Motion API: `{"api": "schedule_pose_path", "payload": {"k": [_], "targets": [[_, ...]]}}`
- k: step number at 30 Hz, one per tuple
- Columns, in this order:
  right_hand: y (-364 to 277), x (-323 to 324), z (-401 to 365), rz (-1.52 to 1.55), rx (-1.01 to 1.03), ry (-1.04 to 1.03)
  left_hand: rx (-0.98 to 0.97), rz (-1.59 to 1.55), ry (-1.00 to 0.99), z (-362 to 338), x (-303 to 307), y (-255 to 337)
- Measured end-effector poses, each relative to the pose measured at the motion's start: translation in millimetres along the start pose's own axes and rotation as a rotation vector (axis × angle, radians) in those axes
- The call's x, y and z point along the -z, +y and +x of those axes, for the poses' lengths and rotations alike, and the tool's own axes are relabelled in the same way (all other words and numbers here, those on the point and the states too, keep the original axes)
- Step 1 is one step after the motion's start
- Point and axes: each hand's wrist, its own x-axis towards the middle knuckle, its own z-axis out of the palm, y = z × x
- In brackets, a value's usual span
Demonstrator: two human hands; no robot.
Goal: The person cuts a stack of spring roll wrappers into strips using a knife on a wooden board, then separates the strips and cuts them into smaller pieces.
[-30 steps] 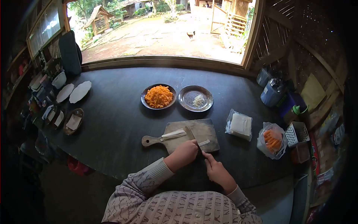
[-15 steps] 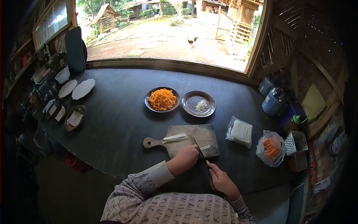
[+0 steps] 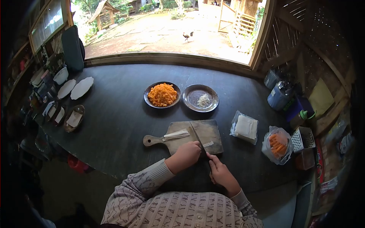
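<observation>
The right hand (image 3: pixel 220 174) is closed on the handle of the dark-bladed kitchen knife (image 3: pixel 197 136), index finger laid forward. Just beside it, the left hand (image 3: pixel 186 154) is curled shut, knuckles up, on the near edge of the handled brown wooden cutting board (image 3: pixel 211 131); what it covers is hidden.

Change: half a second ago the right hand sat back from the board. It has now closed up against the left hand, and the blade lies slanted across the board, which reads as the cutting stance retaken.

Counts, working outward:
- Beyond the grip, one short pale cut piece (image 3: pixel 208 144) lies right of the blade.
- One bundle of pale strips (image 3: pixel 176 135) lies left of the blade.
- Farther off stand two dark round metal dishes, one holding diced orange cubes (image 3: pixel 162 94) and one holding pale shreds (image 3: pixel 203 100).
- To the right sit one clear bag of white slabs (image 3: pixel 245 127) and one clear bag of orange sticks (image 3: pixel 276 144).
- Far left are two white oval plates (image 3: pixel 81 87).
</observation>
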Motion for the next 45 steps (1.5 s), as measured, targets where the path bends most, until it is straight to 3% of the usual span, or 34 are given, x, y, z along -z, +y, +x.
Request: {"api": "schedule_pose_path", "payload": {"k": [1, 6, 11, 16, 20, 22, 26, 33, 36, 41, 45], "targets": [[2.8, 2.0, 2.3, 0.103, -0.007, -0.022, -0.004, 0.007, 0.002, -0.2, -1.5, -1.6], [-3.3, 5.9, -9.9, 0.052, 0.01, -0.016, -0.003, -0.193, 0.047, 0.2, -11.0, -13.6], [3.8, 2.9, -14.5, -0.036, 0.048, 0.003, 0.036, -0.086, 0.007, -1.1, -5.3, -6.3], [12.9, -2.3, -8.8, -0.253, 0.281, 0.087, 0.059, -0.021, -0.044, -0.4, -1.9, -2.1], [9.4, -5.2, 13.7, -0.213, 0.261, 0.107, 0.019, -0.067, -0.012, -2.7, -9.3, -7.2], [-5.2, -3.1, 17.7, -0.114, 0.096, 0.027, 0.009, -0.066, -0.002, -1.8, -7.7, -5.8], [16.0, 3.3, 30.1, 0.122, 0.089, -0.049, -0.011, -0.148, 0.046, -3.1, -5.2, -5.2], [-4.7, 9.3, -16.6, -0.006, -0.003, -0.039, -0.012, -0.096, 0.051, -2.6, -7.5, -6.4], [3.0, 8.4, -21.8, -0.022, 0.041, -0.044, 0.04, -0.027, -0.049, -1.0, -3.7, -4.0], [19.8, -2.5, -7.3, -0.166, 0.156, 0.048, 0.026, -0.027, -0.027, -2.5, -3.9, -4.7], [1.3, 2.9, 2.8, -0.025, 0.025, -0.027, -0.023, -0.032, 0.026, -1.4, -9.3, -8.9]]}}
